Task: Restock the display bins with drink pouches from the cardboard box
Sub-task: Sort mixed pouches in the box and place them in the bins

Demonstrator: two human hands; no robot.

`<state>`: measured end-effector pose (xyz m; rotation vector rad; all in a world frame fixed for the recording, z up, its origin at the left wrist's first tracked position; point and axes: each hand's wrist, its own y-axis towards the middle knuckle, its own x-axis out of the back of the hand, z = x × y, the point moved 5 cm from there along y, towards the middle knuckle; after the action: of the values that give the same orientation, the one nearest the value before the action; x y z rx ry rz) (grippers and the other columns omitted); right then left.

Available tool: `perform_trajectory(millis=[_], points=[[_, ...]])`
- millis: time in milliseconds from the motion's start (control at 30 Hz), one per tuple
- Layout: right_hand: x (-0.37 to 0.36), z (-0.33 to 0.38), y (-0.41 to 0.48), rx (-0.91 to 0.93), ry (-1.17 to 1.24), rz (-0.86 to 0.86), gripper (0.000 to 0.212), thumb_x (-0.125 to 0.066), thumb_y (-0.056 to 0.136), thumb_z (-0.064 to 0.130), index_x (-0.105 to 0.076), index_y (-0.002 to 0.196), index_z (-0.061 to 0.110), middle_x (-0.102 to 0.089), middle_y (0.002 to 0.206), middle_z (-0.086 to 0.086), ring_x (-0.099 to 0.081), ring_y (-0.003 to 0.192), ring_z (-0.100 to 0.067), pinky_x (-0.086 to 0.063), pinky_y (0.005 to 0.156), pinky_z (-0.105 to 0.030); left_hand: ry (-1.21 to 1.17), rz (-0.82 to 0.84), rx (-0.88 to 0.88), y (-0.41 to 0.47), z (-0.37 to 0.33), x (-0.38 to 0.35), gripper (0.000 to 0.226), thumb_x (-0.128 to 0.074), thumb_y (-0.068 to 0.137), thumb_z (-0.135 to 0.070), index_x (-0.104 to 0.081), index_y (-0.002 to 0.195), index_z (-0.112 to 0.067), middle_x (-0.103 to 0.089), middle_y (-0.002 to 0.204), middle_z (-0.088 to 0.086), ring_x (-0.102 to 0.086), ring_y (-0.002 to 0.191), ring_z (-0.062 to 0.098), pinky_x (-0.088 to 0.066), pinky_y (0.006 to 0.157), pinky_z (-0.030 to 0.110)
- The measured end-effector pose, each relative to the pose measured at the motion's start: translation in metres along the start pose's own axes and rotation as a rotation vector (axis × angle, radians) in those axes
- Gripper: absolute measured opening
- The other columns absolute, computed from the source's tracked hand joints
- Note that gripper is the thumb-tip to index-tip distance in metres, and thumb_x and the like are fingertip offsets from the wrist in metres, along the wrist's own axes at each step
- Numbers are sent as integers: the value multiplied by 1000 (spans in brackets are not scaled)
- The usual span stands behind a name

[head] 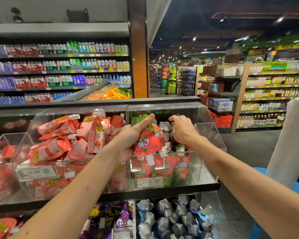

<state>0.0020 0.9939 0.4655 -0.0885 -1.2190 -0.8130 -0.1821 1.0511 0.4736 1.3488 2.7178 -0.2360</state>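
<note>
Only one view is supplied, taken from head height and pitched forward and down along both forearms. The clear display bins [211, 135] are framed close up, filling the lower half. The left hand [128, 137], gripping red drink pouches [149, 144], is caught dead centre, with the right hand [181, 130] just beside it. Wide-angle bending is seen at the edges, and the store aisle [155, 92] is taken in far behind, straight ahead.

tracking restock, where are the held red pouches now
The red pouches are central in head view, held spouts-down in the left hand over the upper right clear bin, just left of the right hand.
</note>
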Motion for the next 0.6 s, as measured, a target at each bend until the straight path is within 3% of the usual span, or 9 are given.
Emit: perform_trajectory(millis=[133,200,300,400,467,567,600], points=[[30,41,-40,589,57,-196,74,-67,86,-6,-40,149,20,-43,151,-7,-41,137,-28,-36,111,-39,-162,138,10,-12,-18,-1,62,-69,83,-51,-58,124,-6,-72,113,21,-72,101,36,-60,82,47],[42,52,-45,708,183,-210,62,-64,90,-3,-49,145,20,-49,148,-5,-50,133,-25,-46,106,-39,-216,147,-8,-13,-31,-1,65,-67,83,-54,-59,120,-1,-71,113,23,-71,102,36,-60,82,47],[61,57,-46,681,305,-201,43,-53,95,13,-59,137,15,-57,139,-4,-54,126,-20,-49,100,-36,-171,152,-19,-17,-48,-6,79,-65,77,-66,-60,121,0,-72,108,19,-72,94,31,-61,80,42],[60,51,-42,592,301,-118,46,-55,93,1,-59,137,14,-53,139,-5,-49,127,-18,-44,98,-25,-126,76,-37,-18,-58,-6,85,-59,76,-71,-56,125,-2,-74,100,21,-75,85,31,-61,69,39],[57,47,-41,522,340,-91,47,-62,92,-3,-60,135,15,-52,135,-2,-49,123,-15,-39,97,-14,-30,31,-57,-21,-59,-6,89,-51,77,-78,-56,126,-4,-75,101,21,-75,88,32,-62,72,42],[57,35,-37,306,629,-65,14,-61,98,21,-71,107,17,-65,111,-3,-63,93,-8,-50,86,-26,224,-195,-170,-27,-60,1,67,-39,83,-79,-56,99,-16,-76,84,10,-74,73,21,-61,70,36],[58,31,-37,230,708,-74,21,-59,99,33,-71,95,17,-70,99,-7,-64,79,-8,-53,77,-33,253,-280,-191,-29,-60,6,60,-39,84,-79,-50,88,-20,-73,80,6,-70,68,18,-59,67,34]])
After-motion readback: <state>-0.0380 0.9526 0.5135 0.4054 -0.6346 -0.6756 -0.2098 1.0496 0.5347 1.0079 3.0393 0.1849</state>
